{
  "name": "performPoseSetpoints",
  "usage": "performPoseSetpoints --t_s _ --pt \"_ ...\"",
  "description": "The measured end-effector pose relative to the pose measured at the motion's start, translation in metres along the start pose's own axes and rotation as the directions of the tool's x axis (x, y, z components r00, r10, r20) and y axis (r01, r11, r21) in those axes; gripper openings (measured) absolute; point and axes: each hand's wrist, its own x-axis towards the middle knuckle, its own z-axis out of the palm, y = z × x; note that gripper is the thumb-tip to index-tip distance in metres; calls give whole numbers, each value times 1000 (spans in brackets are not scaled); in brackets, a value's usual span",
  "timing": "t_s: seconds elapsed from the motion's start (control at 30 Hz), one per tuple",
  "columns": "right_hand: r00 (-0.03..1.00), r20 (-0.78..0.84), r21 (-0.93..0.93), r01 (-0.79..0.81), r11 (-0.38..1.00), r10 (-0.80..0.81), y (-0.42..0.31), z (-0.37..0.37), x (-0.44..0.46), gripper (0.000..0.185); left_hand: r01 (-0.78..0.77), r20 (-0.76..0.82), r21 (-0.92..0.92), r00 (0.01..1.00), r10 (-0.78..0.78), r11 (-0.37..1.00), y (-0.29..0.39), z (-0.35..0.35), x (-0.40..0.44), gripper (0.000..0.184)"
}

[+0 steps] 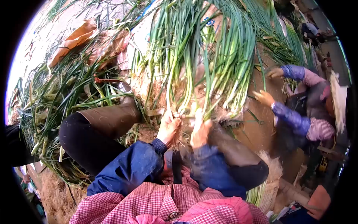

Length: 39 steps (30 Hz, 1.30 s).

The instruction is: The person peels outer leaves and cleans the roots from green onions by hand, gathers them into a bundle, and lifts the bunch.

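While the left hand (169, 129) closes around pale green onion stalks (169, 98), the onion pile (233, 71) lies just beyond.
On the pile's near side, wiry roots (178, 137) dangle under that hand; the right hand (200, 128) curls alongside, its grip unclear. Work looks partway: a tangled leaf heap (44, 97), probably stripped waste, lies left of the pile, whose long, smooth, tubular greens seem left to handle. Crumpled brown sheeting (74, 41) lies farther off, left of the pile.

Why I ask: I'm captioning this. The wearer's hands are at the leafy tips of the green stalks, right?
Not the tips: in the head view, the left hand and right hand are at the pale root ends of the green stalks.
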Motion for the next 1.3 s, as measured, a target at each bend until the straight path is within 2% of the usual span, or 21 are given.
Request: performPoseSetpoints --t_s 0.1,0.13,0.17,0.23,0.27,0.3,0.37,0.43,0.47,0.5,0.57,0.63,0.7,0.77,0.83,0.93,1.03,1.1,1.13,1.27,1.3 --pt "921 329 319 -314 894 207 -11 -12 30 22 7 -8 32 1000 -6 999 -2 7 -11 26" --pt "887 458 69 -100 993 57 -21 -10 25 30 -44 -6 -10 999 44 999 1 6 -12 34" --pt "845 479 454 -471 756 239 -30 -6 6 25 -64 11 0 998 64 998 9 7 -10 34" --pt "703 698 562 -418 714 -138 -26 -38 -3 26 4 -59 -5 998 -4 1000 14 10 -12 44" --pt "861 508 573 -353 740 17 -48 -43 -21 28 21 48 -62 999 -18 998 11 11 -12 51" --pt "862 508 679 -404 613 5 -46 -52 -16 28 -4 112 -77 994 12 997 12 23 -18 54" --pt "842 531 604 -452 656 91 -36 -64 -27 26 -4 44 64 999 1 998 8 32 -23 52" --pt "705 687 547 -662 513 177 -45 -55 -64 30 -21 177 -96 983 38 995 2 6 -11 55" --pt "677 718 455 -632 627 163 -34 -53 -71 32 0 37 -36 999 1 999 7 0 0 55" --pt "652 752 539 -693 478 97 -28 -50 -74 35 30 -106 25 994 -27 999 10 -5 7 55" --pt "843 538 645 -384 661 -35 -38 -52 -49 36 8 -132 -154 991 -29 988 11 -4 7 55" --pt "848 527 400 -308 863 58 -47 -59 -1 37 260 110 -287 965 -238 922 20 0 -3 44" --pt "800 568 369 -457 809 193 -40 -29 39 17 318 152 -264 946 -286 911 14 5 -6 37" --pt "886 409 95 -281 955 220 -33 -2 56 10 293 139 -217 953 -268 931 11 4 -9 37" --pt "953 259 63 -181 981 159 -36 9 42 11 101 -51 -139 993 -109 985 8 -1 -11 32" --pt "938 272 -57 236 970 -213 -13 -19 36 17 91 -101 -8 991 -91 996 9 -6 -8 30" --pt "994 3 249 106 963 -110 -23 -17 53 17 -5 -109 -69 994 -3 998 7 31 -18 25" --pt "999 -34 -44 7 999 -9 -48 5 53 15 -18 60 74 998 14 997 -6 5 -14 23" --pt "976 218 -52 -3 999 14 -25 -2 67 21 -37 34 59 999 35 998 -11 2 -15 22" --pt "967 238 -257 -32 966 95 -20 -3 19 27 -104 -52 172 992 115 979 4 7 -10 20" --pt "962 263 48 -85 995 70 -4 -6 18 12 -113 -58 204 990 128 972 7 10 -11 19"
